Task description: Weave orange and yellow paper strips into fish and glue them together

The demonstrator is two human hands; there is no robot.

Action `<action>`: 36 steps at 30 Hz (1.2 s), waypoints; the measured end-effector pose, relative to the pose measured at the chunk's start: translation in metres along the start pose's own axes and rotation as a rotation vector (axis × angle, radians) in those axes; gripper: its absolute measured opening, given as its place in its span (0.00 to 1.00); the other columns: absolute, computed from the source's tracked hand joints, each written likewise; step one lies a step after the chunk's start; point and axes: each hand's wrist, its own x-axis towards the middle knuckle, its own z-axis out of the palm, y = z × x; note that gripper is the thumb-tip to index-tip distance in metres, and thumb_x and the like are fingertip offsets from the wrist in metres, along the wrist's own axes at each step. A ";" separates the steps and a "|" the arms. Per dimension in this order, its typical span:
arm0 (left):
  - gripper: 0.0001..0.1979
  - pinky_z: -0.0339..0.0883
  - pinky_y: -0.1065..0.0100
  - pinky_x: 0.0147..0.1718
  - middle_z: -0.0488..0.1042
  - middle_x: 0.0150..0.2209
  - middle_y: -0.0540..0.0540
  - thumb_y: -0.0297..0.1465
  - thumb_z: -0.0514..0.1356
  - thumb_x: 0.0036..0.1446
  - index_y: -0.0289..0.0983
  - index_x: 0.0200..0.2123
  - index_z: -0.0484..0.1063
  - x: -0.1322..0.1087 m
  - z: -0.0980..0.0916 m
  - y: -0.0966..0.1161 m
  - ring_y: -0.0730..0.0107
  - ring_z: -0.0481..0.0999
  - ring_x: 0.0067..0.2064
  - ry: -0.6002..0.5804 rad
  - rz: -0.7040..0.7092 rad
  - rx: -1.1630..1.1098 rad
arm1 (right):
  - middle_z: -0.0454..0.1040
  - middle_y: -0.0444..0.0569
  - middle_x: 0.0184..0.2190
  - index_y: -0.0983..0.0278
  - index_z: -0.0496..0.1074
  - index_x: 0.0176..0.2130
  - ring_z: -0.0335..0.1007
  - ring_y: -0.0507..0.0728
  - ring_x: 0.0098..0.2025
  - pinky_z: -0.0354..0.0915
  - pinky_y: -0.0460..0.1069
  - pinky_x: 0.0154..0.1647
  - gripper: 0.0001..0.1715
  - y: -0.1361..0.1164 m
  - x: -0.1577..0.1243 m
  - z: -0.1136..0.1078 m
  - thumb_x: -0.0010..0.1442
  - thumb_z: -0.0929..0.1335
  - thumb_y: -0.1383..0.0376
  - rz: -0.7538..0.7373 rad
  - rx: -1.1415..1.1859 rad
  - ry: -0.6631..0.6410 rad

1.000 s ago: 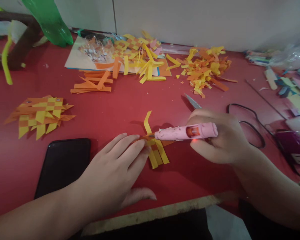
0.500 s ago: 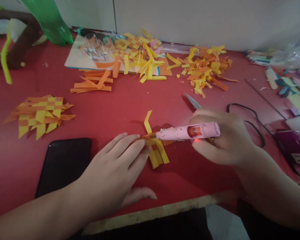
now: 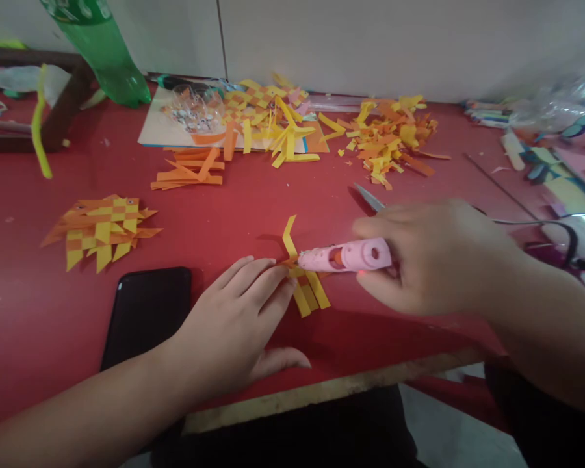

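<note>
My right hand point(image 3: 419, 257) is wrapped round a pink hot glue gun point(image 3: 346, 255), whose nozzle end points left and down at a small piece of woven yellow and orange paper strips point(image 3: 309, 292). Whether the tip touches the paper I cannot tell. With fingers stretched out flat, my left hand point(image 3: 246, 318) presses the left side of this piece onto the red table. One yellow strip point(image 3: 288, 237) sticks up from its far side, and others hang toward me. Under my left forearm lies part of a black phone point(image 3: 149, 312).
Finished woven paper fish point(image 3: 104, 227) are piled on the left. Orange strips point(image 3: 190, 170), a cup of googly eyes point(image 3: 197, 114) and a heap of paper scraps point(image 3: 394, 140) stand further back. A pointed metal blade point(image 3: 368, 196) pokes out beyond my right hand. A green bottle point(image 3: 110, 58) is back left.
The glue gun has tilted and turned, showing more of its rear end, and its nozzle has shifted slightly left along the paper. My left hand stays on the piece. The whole view has shifted a little.
</note>
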 end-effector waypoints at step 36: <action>0.39 0.69 0.41 0.55 0.76 0.55 0.32 0.57 0.54 0.60 0.26 0.55 0.73 -0.001 -0.001 -0.001 0.39 0.73 0.56 -0.010 0.012 -0.010 | 0.77 0.53 0.51 0.60 0.76 0.50 0.69 0.65 0.55 0.64 0.62 0.56 0.17 0.011 0.048 0.058 0.63 0.69 0.57 -0.122 0.408 0.139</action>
